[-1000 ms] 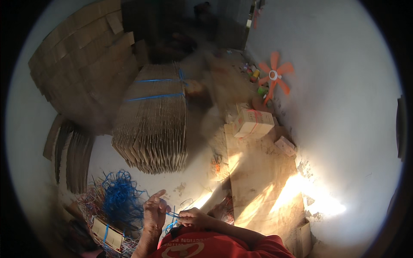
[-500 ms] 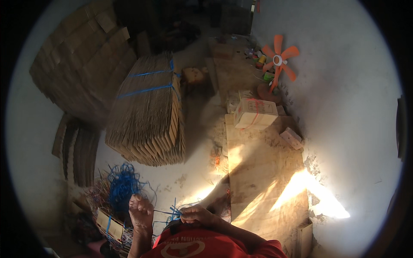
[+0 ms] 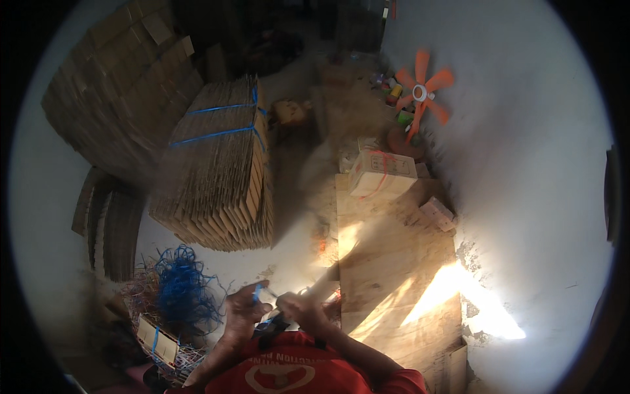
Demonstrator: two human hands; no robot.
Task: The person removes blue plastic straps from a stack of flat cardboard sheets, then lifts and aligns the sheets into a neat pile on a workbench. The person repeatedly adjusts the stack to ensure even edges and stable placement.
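In front of my chest, my left hand [image 3: 244, 310] holds a short bit of blue plastic strap [image 3: 256, 293] at its raised fingers. Just to its right, my right hand [image 3: 304, 311] is closed, with its fingertips close to the left hand. A thin strand seems to run between the two hands, but blur hides its ends. Below and left of the hands lies a tangled heap of blue strapping [image 3: 184, 282]. Beside that heap sits a small cardboard bundle [image 3: 157, 339] tied with blue strap, on pale loose strips.
A long stack of flat cardboard [image 3: 216, 177] bound with blue straps stands ahead left, with a taller cardboard pile [image 3: 111, 85] behind. On the right are a cardboard sheet [image 3: 387, 262], a red-tied carton [image 3: 382, 175], a brick [image 3: 438, 214] and an orange fan [image 3: 420, 92] by the wall.
My left hand has moved right, close to my right hand, and its fist has loosened. The strand stretched between them has shortened. The view has shifted slightly.
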